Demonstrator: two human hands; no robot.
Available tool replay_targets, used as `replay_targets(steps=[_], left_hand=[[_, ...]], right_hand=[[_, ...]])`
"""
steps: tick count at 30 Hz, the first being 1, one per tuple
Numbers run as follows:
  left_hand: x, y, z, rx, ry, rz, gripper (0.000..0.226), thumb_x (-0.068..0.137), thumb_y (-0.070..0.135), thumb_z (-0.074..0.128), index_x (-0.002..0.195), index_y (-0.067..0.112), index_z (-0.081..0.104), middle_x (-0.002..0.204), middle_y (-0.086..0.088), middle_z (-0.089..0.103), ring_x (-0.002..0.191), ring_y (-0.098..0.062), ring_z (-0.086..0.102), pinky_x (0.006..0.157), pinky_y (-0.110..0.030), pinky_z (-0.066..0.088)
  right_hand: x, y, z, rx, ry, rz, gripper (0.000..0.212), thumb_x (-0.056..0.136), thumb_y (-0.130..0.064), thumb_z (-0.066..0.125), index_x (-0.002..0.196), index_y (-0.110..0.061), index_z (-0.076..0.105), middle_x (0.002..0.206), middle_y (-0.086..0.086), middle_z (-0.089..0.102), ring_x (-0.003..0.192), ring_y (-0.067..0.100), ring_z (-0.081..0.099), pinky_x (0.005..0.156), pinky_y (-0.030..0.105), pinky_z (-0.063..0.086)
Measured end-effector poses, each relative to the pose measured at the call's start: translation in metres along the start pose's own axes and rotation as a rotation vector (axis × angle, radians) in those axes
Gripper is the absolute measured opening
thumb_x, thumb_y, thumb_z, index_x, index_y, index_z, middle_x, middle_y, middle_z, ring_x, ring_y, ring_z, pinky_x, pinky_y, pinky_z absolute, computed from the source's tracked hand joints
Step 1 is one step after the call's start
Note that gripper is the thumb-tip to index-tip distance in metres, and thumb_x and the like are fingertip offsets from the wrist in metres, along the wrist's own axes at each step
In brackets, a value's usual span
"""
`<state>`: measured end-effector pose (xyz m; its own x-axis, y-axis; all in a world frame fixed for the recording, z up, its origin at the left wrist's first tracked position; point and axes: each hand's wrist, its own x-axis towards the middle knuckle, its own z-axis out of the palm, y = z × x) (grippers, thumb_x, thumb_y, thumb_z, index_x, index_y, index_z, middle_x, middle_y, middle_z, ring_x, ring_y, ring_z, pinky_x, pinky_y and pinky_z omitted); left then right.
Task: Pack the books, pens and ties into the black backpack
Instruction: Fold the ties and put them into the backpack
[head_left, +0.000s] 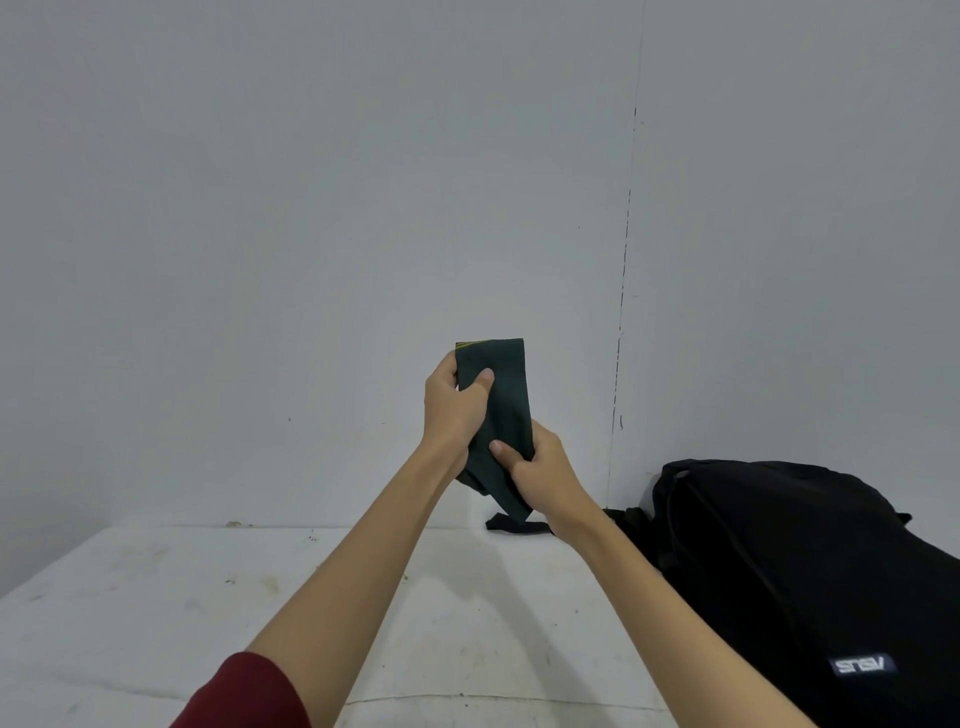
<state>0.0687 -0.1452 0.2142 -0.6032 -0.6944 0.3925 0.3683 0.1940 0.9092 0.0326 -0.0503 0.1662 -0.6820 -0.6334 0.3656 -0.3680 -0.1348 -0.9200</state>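
Fingers (485, 376) of both hands clamped on folded dark cloth tie (501, 395); black fabric backpack (810, 582) beside

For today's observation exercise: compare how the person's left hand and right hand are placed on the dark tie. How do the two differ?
The left hand grips the tie higher up, near its folded top edge; the right hand grips lower, near where the tie hangs down. The left thumb lies across the tie's face pointing right; the right thumb points left. The left arm shows a red sleeve; the right arm shows none. Both hands curl round the same tie, held up above the table.
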Motion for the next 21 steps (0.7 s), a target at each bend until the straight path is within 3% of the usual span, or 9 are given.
replay_targets(steps=[4,7,11,14,18,21], left_hand=[[-0.002,-0.010,-0.008,-0.025,-0.130,-0.123,0.020,0.096,0.011,0.051,0.111,0.024,0.054,0.104,0.004,0.063,0.098,-0.020,0.061,0.081,-0.035,0.054],[-0.007,-0.021,-0.014,0.022,-0.195,-0.153,0.023,0.098,0.015,0.048,0.120,0.023,0.050,0.112,0.001,0.062,0.102,-0.020,0.061,0.085,-0.037,0.053],[-0.017,-0.034,-0.020,0.106,-0.148,-0.140,0.019,0.099,0.019,0.045,0.115,0.028,0.048,0.113,0.002,0.060,0.102,-0.021,0.060,0.088,-0.039,0.051],[-0.022,-0.036,-0.026,-0.020,-0.153,-0.229,0.022,0.099,0.014,0.043,0.116,0.027,0.047,0.117,-0.002,0.059,0.104,-0.023,0.059,0.088,-0.042,0.052],[-0.029,-0.031,-0.032,-0.168,-0.190,-0.257,0.033,0.099,0.005,0.041,0.123,0.027,0.039,0.117,-0.003,0.056,0.103,-0.024,0.058,0.081,-0.039,0.054],[-0.032,-0.030,-0.029,-0.130,-0.171,-0.201,0.037,0.098,0.006,0.042,0.125,0.031,0.037,0.123,-0.003,0.055,0.109,-0.026,0.057,0.089,-0.044,0.052]], right_hand=[[-0.005,0.006,-0.003,0.032,-0.012,0.044,0.016,0.097,-0.006,0.048,0.104,-0.018,0.057,0.093,-0.004,0.065,0.083,0.008,0.062,0.059,0.008,0.047],[-0.010,0.013,-0.002,0.094,-0.008,0.101,0.014,0.094,-0.010,0.055,0.095,-0.024,0.060,0.093,-0.002,0.068,0.085,0.016,0.065,0.065,0.021,0.054],[-0.021,0.023,0.006,0.134,-0.010,0.149,0.015,0.091,-0.012,0.062,0.104,-0.020,0.059,0.096,-0.003,0.068,0.086,0.012,0.065,0.062,0.018,0.052],[-0.028,0.026,0.010,0.192,0.005,0.183,0.023,0.089,-0.012,0.065,0.110,-0.017,0.059,0.100,-0.001,0.068,0.091,0.013,0.065,0.065,0.018,0.052],[-0.034,0.026,0.010,0.221,-0.006,0.218,0.040,0.079,-0.011,0.075,0.116,-0.016,0.057,0.109,0.007,0.067,0.099,0.030,0.066,0.077,0.041,0.058],[-0.040,0.023,0.016,0.311,-0.042,0.228,0.043,0.077,-0.001,0.074,0.113,-0.013,0.054,0.104,0.015,0.067,0.082,0.036,0.069,0.064,0.040,0.059]])
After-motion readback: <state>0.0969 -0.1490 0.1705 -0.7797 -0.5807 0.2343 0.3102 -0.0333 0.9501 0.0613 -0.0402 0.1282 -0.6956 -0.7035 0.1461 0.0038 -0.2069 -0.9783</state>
